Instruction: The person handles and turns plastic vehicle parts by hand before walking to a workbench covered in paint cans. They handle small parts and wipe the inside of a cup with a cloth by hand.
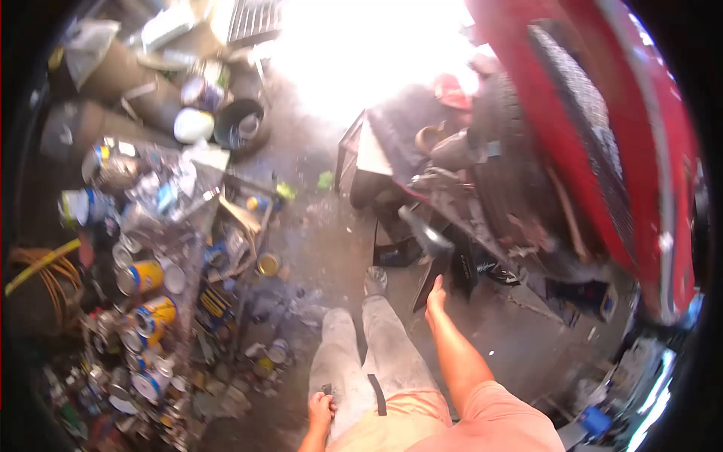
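Note:
My left hand (321, 408) hangs beside my left thigh, its fingers curled; a small dark spot shows at its top, and what it holds, if anything, is unclear. My right hand (435, 297) reaches forward and is blurred, so its grip does not show clearly. Just ahead of it is a dark flat panel (427, 282), overlapping the hand in view. Beyond that, a smeared grey metal piece (426, 232) slants up to the left; whether it is joined to the panel or touches my hand I cannot tell.
Piled cans (141, 277), bottles and plastic waste cover the left side. A dark bucket (239, 123) lies among containers behind. To the right stands a red vehicle (640, 151) with a large tyre (512, 158). Coiled orange cord (56, 282) lies far left. The concrete floor (301, 203) runs between.

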Tool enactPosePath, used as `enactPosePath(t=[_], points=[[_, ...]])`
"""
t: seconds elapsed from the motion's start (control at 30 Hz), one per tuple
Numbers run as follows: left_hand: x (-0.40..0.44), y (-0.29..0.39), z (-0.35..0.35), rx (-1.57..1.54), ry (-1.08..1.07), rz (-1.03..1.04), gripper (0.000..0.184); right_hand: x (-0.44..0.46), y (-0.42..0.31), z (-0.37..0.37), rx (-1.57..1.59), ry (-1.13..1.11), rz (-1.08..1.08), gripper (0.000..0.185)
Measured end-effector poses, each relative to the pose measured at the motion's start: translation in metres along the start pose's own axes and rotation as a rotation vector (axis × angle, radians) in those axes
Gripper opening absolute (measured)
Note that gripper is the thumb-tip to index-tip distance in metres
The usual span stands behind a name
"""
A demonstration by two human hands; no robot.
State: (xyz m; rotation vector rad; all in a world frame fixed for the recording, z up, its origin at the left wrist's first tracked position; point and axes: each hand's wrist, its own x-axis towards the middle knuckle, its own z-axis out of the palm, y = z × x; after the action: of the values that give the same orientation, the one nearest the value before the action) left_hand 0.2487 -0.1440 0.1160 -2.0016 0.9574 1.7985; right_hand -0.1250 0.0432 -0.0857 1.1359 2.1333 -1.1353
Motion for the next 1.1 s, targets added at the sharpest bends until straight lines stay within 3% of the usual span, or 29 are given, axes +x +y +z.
enactPosePath(t=[0.1, 0.2, 0.37, 0.5, 0.57, 0.63, 0.7, 0.73, 0.77, 0.83, 0.93, 0.97, 1.07, 1.1], points=[[0.008, -0.030, 0.030, 0.090, 0.057, 0.016, 0.013, 0.086, -0.025, 0.043, 0.125, 0.142, -0.019, 0.089], [0.012, -0.047, 0.052, 0.141, 0.062, 0.001, 0.014, 0.148, -0.065, 0.084, 0.220, 0.137, 0.114, 0.074], [0.013, -0.059, 0.065, 0.077, 0.111, -0.101, 0.012, 0.220, -0.097, 0.134, 0.408, -0.037, 0.019, 0.068], [0.010, -0.057, 0.075, 0.027, 0.122, -0.134, 0.011, 0.207, -0.118, 0.155, 0.448, -0.096, 0.245, 0.076], [0.009, -0.056, 0.081, -0.009, 0.105, -0.140, 0.012, 0.188, -0.120, 0.158, 0.256, -0.046, 0.282, 0.077], [0.007, -0.055, 0.087, -0.082, 0.107, -0.143, 0.016, 0.251, -0.066, 0.152, 0.061, -0.242, -0.154, 0.074], [0.003, -0.050, 0.086, -0.019, 0.047, -0.110, 0.017, 0.184, -0.073, 0.136, -0.423, -0.374, -0.686, 0.063], [0.001, -0.046, 0.085, 0.013, 0.020, -0.083, 0.018, 0.115, -0.095, 0.121, -0.547, -0.488, -0.843, 0.051], [-0.002, -0.043, 0.085, 0.028, 0.005, -0.043, 0.018, 0.083, -0.101, 0.105, -0.789, -0.630, -0.830, 0.049], [-0.005, -0.040, 0.085, 0.057, -0.022, 0.048, 0.019, 0.040, -0.074, 0.074, -0.774, -0.810, -0.773, 0.045], [-0.009, -0.026, 0.085, 0.302, 0.051, 0.427, 0.025, -0.047, -0.073, 0.013, -1.067, -0.945, -0.806, 0.043], [-0.016, -0.014, 0.085, 0.401, 0.099, 0.555, 0.027, -0.064, -0.065, -0.005, -1.043, -0.978, -0.920, 0.042], [-0.041, 0.040, 0.081, 0.497, 0.010, 0.727, 0.027, -0.123, -0.061, -0.045, -1.006, -1.084, -0.933, 0.039], [-0.051, 0.047, 0.080, 0.535, -0.023, 0.769, 0.027, -0.158, -0.076, -0.059, -1.016, -1.120, -0.828, 0.041]])
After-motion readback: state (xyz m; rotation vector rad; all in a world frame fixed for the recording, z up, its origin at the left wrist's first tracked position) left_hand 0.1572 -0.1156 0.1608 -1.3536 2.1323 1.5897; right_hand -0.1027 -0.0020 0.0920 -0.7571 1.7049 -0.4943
